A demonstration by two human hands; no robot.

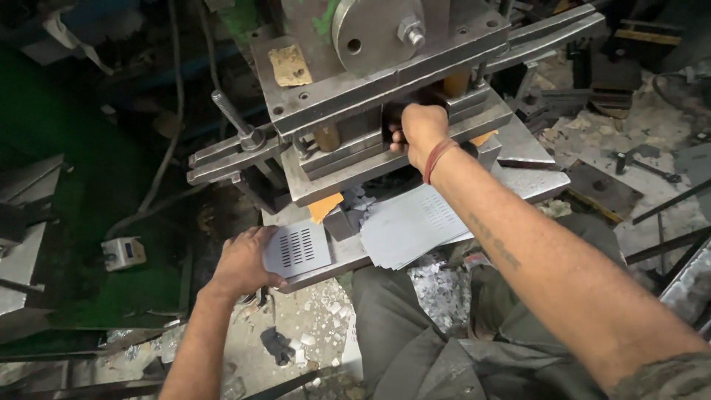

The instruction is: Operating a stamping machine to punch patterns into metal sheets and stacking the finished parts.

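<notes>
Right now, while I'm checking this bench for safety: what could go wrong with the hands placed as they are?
1. The right hand reaches into the gap between the plates of the metal press; if the press cycled, the fingers could be crushed.
2. The left hand grips a slotted metal sheet by its edge, which could cut bare skin.
3. The loose stack of sheets overhangs the bench toward the lap and might slide off.

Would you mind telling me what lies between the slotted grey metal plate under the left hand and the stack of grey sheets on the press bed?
In the head view, a small dark metal block sits between the slotted grey metal plate and the stack of grey sheets.
</notes>
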